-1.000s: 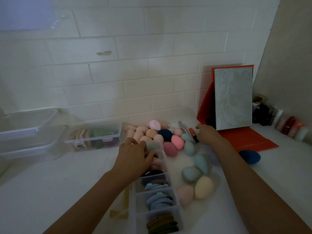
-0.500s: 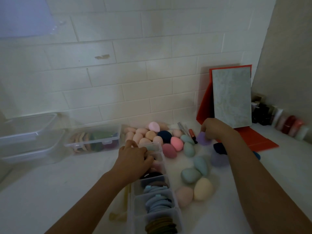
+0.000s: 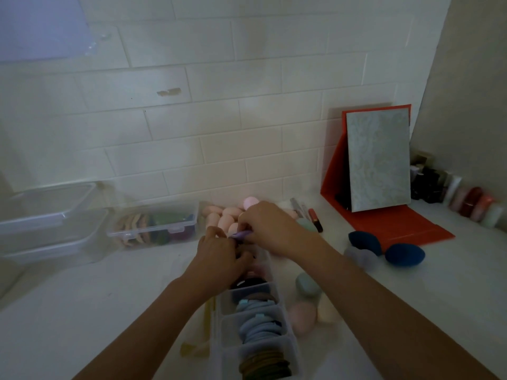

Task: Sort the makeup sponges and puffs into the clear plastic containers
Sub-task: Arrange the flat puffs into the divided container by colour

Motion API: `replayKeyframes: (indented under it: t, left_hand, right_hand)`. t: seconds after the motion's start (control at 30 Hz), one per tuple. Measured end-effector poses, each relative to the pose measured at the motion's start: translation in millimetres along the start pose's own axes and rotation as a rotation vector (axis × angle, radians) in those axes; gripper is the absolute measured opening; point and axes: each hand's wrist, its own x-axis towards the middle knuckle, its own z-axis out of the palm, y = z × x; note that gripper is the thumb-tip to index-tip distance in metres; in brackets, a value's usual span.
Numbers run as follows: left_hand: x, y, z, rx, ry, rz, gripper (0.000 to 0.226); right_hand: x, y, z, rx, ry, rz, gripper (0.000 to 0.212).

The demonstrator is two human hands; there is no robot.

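Observation:
A long clear divided container (image 3: 282,319) runs toward me at centre, its compartments holding stacked flat puffs in blue, brown and olive. My right hand (image 3: 271,229) pinches a flat purple puff (image 3: 241,233) over the container's far end. My left hand (image 3: 222,256) has curled fingers on that far end and touches the puff. Egg-shaped sponges (image 3: 225,219) in peach and pink lie beyond the hands. Teal, pink and cream sponges (image 3: 308,286) lie right of the container. Two dark blue sponges (image 3: 404,255) and a pale lilac one (image 3: 360,257) sit further right.
A closed clear box (image 3: 153,226) with puffs stands at the left by the tiled wall, and stacked empty clear tubs (image 3: 52,220) stand further left. A red stand with a mirror (image 3: 378,165) leans at the right, bottles (image 3: 466,198) beside it. Pens and a lipstick (image 3: 314,219) lie near the sponges.
My right hand picked up the purple puff near the red stand and carried it left to the container's far end. My left hand stayed on the container. The view tilted slightly.

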Motion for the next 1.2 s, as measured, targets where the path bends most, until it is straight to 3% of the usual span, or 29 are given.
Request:
replayKeyframes:
  t: [0.07,0.2,0.27,0.37,0.5,0.73,0.97,1.2]
  left_hand:
    - [-1,1,0,-0.007,0.004,0.008,0.039]
    - [-3,8,-2,-0.094,0.102,0.051,0.027]
    - [-5,10,-2,-0.124,0.152,0.036,0.017]
    - [-8,12,-2,-0.203,0.211,-0.015,0.019]
    - [-8,10,0,-0.296,0.284,-0.050,0.017]
    - [-1,3,5,-0.322,0.255,-0.051,0.020]
    - [-5,8,4,-0.299,0.326,-0.051,0.016]
    - [-12,13,-3,-0.290,0.358,-0.048,0.023]
  right_hand:
    - [8,0,-2,-0.068,-0.042,0.069,0.022]
    - [31,0,1,-0.098,-0.345,0.303,0.043]
    - [24,3,5,-0.097,-0.298,0.225,0.038]
    - [5,2,11,-0.126,-0.120,0.064,0.021]
    - [5,4,12,-0.091,-0.073,0.069,0.022]
    - [15,13,20,-0.003,-0.065,0.142,0.017]
    - [3,21,18,0.027,-0.099,-0.061,0.019]
    - [1,23,13,0.143,-0.136,0.011,0.019]
